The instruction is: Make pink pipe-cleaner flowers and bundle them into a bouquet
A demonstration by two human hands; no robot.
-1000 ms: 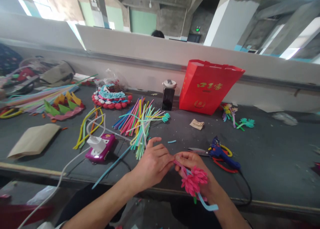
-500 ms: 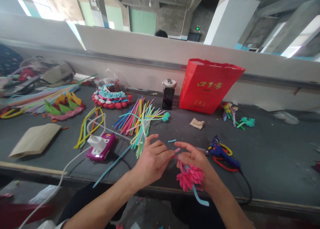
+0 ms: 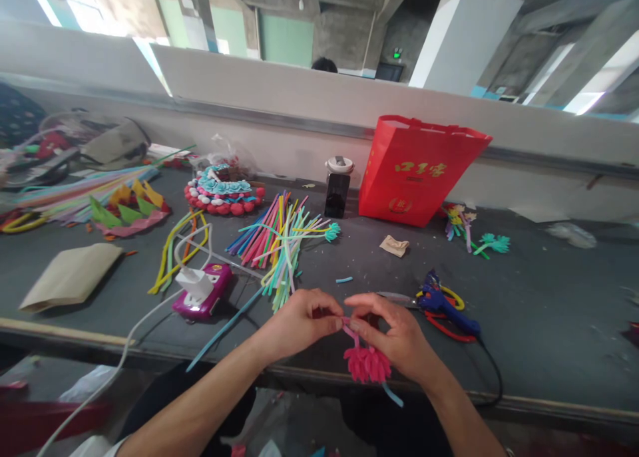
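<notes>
Left hand (image 3: 299, 324) curled nearly shut, thumb and forefinger pinched on the upper end of a pink pipe-cleaner stem (image 3: 351, 329). Right hand (image 3: 394, 334) also closed in a pinch on the same stem, fingertips meeting the left hand's. Pink pipe-cleaner flower (image 3: 368, 364) hung head-down from that stem, just below and against the right palm, over the near edge of the grey worktable (image 3: 549, 310). A light-blue strand (image 3: 392, 395) trailed from under the flower; whether it was wound into the stem could not be made out.

Just right of the right hand: blue glue gun (image 3: 446, 308) lying on scissors with red and yellow handles (image 3: 442, 314), black cord running off the table edge. Left of the left hand: purple power strip (image 3: 202, 297) with a white plug in it. Beyond the hands: loose bundle of mixed-colour pipe cleaners (image 3: 277, 241) and a short blue offcut (image 3: 344, 280).

Containers: red paper shopping bag (image 3: 419, 174) stood upright at the back wall, mouth open, contents hidden. Dark bottle with a white cap (image 3: 337, 189) just left of it, closed. Flat brown paper bag (image 3: 70, 276) lay far left.
</notes>
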